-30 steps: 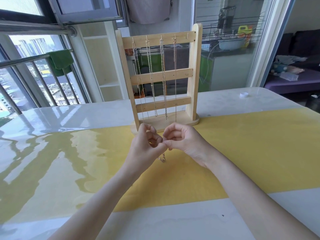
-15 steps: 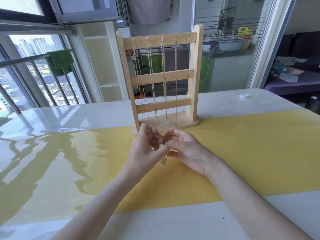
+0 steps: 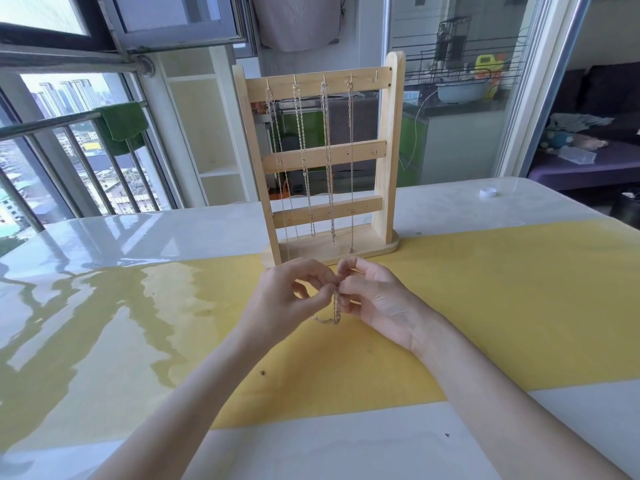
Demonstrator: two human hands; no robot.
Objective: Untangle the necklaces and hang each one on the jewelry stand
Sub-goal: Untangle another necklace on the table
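Your tall pale wooden jewelry stand [image 3: 323,161] sits at twelve o'clock. Your left hand [image 3: 287,299] and right hand [image 3: 375,299] both pinch the thin silvery chain necklace [image 3: 335,311], drooping between them toward six o'clock.

Two forearms enter from the lower edge of the frame, one from the lower left and one from the lower right, and both are bare, with no sleeve visible up to the border of the picture. The left hand [image 3: 289,297] and the right hand [image 3: 375,301], near the centre of the frame, are bare also. The fingers are slim, and the nails look short and unpainted.
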